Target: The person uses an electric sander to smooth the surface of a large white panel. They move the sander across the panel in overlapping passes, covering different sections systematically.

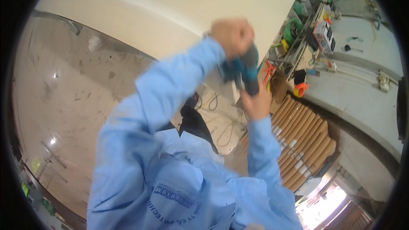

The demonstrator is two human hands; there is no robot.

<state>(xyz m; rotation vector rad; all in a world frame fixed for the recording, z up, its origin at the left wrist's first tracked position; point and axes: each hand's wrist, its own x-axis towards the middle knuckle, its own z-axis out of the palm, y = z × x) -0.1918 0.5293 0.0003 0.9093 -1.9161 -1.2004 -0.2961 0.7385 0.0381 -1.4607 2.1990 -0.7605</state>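
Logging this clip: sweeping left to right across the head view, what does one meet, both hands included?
Whitish lump on the floor, left hand, right hand, orange roll, white-and-orange box.

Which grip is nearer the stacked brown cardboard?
The right grip, lower on the teal tool; the left grip is higher in the picture, farther from the cardboard.

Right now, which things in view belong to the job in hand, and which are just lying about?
In use:
teal-and-black power tool, held by the right hand, with the left hand at its far end (blurred)
large cream panel by the tool

Apparently lying about:
orange roll
green bundle
brown cardboard stack
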